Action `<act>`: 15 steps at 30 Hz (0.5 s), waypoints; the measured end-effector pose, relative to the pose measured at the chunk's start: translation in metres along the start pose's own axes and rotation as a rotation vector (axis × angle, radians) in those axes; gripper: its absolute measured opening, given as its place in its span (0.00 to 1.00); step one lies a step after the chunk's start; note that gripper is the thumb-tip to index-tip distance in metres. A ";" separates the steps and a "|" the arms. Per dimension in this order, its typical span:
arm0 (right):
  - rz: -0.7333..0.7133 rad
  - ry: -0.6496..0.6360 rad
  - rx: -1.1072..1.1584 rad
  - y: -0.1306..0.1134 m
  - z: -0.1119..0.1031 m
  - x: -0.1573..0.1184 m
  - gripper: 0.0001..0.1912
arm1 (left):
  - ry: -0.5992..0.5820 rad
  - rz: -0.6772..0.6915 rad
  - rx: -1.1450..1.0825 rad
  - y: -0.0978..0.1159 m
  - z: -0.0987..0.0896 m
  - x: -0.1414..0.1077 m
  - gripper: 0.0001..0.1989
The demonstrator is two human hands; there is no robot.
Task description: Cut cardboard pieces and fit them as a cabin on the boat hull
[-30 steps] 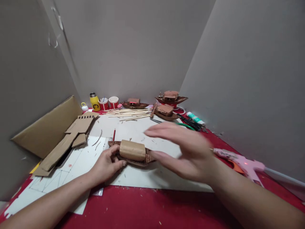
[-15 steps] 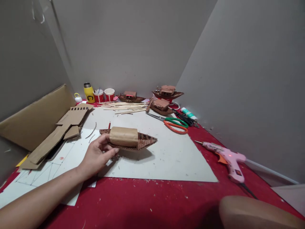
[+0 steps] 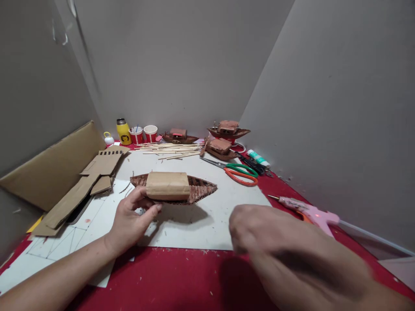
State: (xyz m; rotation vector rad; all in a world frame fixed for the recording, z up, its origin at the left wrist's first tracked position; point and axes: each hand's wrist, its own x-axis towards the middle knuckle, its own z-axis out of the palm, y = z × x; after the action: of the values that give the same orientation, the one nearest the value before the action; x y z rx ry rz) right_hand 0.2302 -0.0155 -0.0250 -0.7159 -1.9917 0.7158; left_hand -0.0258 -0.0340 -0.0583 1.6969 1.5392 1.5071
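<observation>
My left hand [image 3: 134, 218] grips a small model boat [image 3: 202, 190] by its near side, toward the left end. The boat has a brown, ribbed cardboard hull and a curved tan cover [image 3: 167, 185] over its middle. It is held level, slightly above a white sheet, and casts a shadow there. To the right, over the sheet's near edge, my right hand [image 3: 256, 231] is apart from the boat, somewhat blurred, with its fingers curled in. Whatever those fingers hold, if anything, is hidden.
A pink glue gun [image 3: 316, 216] lies partly behind my right hand. Scissors [image 3: 240, 170], thin sticks [image 3: 171, 149] and other model boats [image 3: 220, 149] are farther back. Cardboard pieces [image 3: 94, 166] lie left. Paper cups [image 3: 150, 134] and a yellow bottle [image 3: 123, 133] stand by the wall.
My right hand has come in from the lower right, over the red table and the sheet's edge. My left hand keeps hold of the boat, now turned slightly.
</observation>
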 end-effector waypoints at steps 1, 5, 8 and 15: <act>0.005 0.036 0.039 -0.001 0.005 0.004 0.08 | 0.010 0.007 0.021 0.000 -0.001 0.000 0.08; 0.222 0.031 0.287 0.006 0.031 0.010 0.09 | 0.068 0.004 0.086 -0.001 -0.001 -0.002 0.10; 0.373 -0.098 0.377 0.019 0.048 0.008 0.28 | 0.074 -0.001 0.095 -0.002 0.000 -0.004 0.10; 0.454 -0.143 0.381 0.038 0.059 0.013 0.23 | -0.015 0.156 0.201 0.001 0.004 -0.009 0.10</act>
State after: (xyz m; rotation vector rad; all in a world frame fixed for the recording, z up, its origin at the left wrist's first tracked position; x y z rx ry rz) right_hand 0.1812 0.0069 -0.0717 -0.9093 -1.7518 1.4056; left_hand -0.0200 -0.0410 -0.0631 1.9783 1.6303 1.4501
